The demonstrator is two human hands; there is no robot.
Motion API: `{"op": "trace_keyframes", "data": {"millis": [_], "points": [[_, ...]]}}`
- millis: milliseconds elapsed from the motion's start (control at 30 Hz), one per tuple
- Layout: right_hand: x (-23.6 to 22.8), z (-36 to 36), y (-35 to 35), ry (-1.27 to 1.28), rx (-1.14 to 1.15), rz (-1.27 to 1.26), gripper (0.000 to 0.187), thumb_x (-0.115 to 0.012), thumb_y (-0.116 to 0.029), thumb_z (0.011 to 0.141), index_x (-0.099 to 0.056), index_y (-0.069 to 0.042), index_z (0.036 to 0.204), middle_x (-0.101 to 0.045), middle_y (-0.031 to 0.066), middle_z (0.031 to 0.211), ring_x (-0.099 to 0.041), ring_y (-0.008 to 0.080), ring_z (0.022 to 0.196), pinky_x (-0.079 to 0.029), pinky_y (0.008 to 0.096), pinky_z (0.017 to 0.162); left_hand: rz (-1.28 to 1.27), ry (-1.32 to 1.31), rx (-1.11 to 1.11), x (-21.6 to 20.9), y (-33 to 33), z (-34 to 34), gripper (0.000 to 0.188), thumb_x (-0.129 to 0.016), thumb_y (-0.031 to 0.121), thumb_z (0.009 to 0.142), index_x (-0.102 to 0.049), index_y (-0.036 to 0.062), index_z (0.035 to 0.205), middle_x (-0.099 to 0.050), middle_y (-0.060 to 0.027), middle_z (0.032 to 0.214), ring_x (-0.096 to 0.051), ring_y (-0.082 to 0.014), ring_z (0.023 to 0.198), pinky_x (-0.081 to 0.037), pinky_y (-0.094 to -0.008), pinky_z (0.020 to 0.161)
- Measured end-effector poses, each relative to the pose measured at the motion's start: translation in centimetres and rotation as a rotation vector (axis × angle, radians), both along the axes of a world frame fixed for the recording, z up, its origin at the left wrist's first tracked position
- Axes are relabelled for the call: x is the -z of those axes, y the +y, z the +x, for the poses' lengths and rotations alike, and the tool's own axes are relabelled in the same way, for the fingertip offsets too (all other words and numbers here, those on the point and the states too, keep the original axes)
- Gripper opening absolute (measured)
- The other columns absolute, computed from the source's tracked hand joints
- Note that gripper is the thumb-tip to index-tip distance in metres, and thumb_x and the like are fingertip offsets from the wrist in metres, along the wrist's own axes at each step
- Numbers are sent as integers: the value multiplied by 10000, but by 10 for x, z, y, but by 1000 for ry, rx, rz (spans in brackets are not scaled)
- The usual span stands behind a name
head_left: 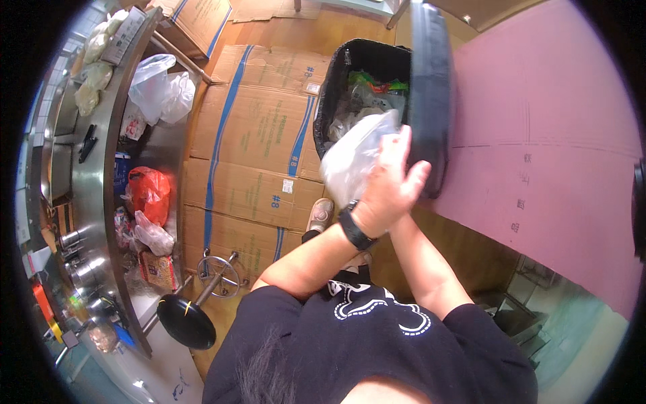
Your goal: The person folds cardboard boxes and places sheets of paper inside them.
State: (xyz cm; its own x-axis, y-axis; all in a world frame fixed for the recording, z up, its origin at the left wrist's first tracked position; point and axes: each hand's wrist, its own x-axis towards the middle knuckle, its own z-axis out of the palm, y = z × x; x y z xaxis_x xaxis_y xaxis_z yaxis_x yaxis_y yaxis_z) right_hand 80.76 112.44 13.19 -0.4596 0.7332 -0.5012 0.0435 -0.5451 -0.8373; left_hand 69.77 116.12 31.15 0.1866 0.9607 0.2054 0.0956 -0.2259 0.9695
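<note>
Left hand [387, 182]: raised over the bin's near rim, a black watch [355, 231] on the wrist; fingers spread, palm pressed on the bag. Whether the fingers close round it cannot be told.
Right hand: its forearm crosses under the left wrist; the hand itself is hidden behind the left one, so its grip cannot be told.
Bag [353, 155]: clear crumpled plastic, just left of the left hand and touching it, hanging over the bin's front edge.
Bin [336, 87]: black, lined with a black sack, straight beyond the hands; scraps of plastic and green and red wrappers lie inside.
Lid [431, 94]: dark, tipped up on edge at the bin's right side, just beyond the left hand's fingertips.
Floor: flattened cardboard [249, 148] with blue tape stripes lies left of the hands; a pink sheet [538, 135] lies to their right.
Shoe [320, 214]: pale, on the cardboard just below the bag.
Stool [188, 316]: black round seat on a metal leg, well left and nearer the body than the hands.
Surface [94, 188]: a steel counter curving along the far left, well apart from the hands.
Red bag [149, 192]: beside the counter; white bags [161, 87] lie farther along it.
</note>
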Motion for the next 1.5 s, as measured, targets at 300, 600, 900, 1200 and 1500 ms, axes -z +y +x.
{"op": "trace_keyframes", "data": {"millis": [300, 600, 900, 1200, 1500], "points": [[-27, 20, 20, -486, 289, 353, 500, -576, -294, 737, -470, -40, 1154, -460, 149, 1184, -420, 259, 1091, -312, 372, 940, -71, -77, 96, -9, -1, 2, 585, -548, 82, 751, -296, -56, 1261, -419, -148, 996, -429, -217, 836, -387, -288, 756], [-44, 32, 12, -820, 434, 650, 526, -554, -335, 755, -451, -41, 1179, -407, 156, 1239, -363, 279, 1147, -268, 387, 970, -104, -151, 140, -6, 3, -2, 578, -530, 37, 748, -290, -50, 1267, -414, -139, 976, -425, -220, 835, -368, -287, 781], [-23, 13, 34, -1060, 411, 880, 554, -531, -376, 773, -431, -42, 1204, -355, 163, 1294, -307, 300, 1203, -224, 403, 1000, -228, -431, 51, 36, 14, -11, 413, -535, 43, 813, -403, -41, 1195, -488, -83, 1071, -489, -136, 936, -405, -244, 805], [-19, 32, -143, -871, 108, 477, 408, -546, -228, 779, -470, -51, 1139, -545, 166, 954, -527, 306, 881, -427, 368, 775, -295, 321, -103, 208, 31, -114, 283, -571, 118, 780, -533, -22, 1023, -564, -125, 928, -559, -196, 832, -444, -288, 740], [-42, 77, -306, -1150, 451, 104, 361, -527, -276, 781, -522, -63, 1072, -565, 143, 816, -550, 299, 790, -449, 397, 703, -660, 375, 655, 231, -38, -74, 230, -556, 120, 791, -555, -21, 973, -597, -90, 833, -567, -146, 716, -467, -262, 645]]}}
